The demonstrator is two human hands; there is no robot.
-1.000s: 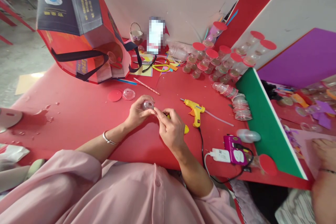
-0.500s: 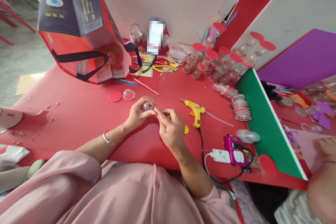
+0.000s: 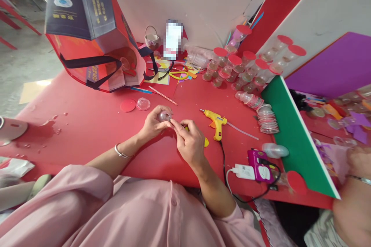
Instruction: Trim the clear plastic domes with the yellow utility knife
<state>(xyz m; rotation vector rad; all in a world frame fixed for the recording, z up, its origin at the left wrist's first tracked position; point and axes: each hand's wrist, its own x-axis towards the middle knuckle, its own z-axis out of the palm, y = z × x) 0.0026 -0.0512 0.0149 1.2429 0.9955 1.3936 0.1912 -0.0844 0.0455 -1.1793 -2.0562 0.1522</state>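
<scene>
My left hand (image 3: 156, 122) is closed around a small clear plastic dome (image 3: 164, 116), which has a dark gap near its right side. My right hand (image 3: 189, 139) meets it there, thumb and forefinger pinched at the dome's edge. A yellow-handled tool (image 3: 206, 142) shows on both sides of the right hand; its working end and exact kind are hidden by the fingers. Beyond the left hand, a red disc (image 3: 128, 105) and a clear domed lid (image 3: 143, 104) lie on the red table (image 3: 95, 123). To the right rests a yellow glue gun (image 3: 216, 122).
An open gift bag (image 3: 84, 54) stands back left. Clear cup assemblies with red discs (image 3: 234, 60) cluster back right, near stacked clear lids (image 3: 267, 119). A green divider (image 3: 298, 135) edges the right. The glue gun's cord passes a purple power box (image 3: 259, 164). Another person's arm (image 3: 352, 197) is far right.
The dome has turned slightly in my left hand, and its dark gap shows more. Both hands keep nearly the same place. The view has shifted a little.
</scene>
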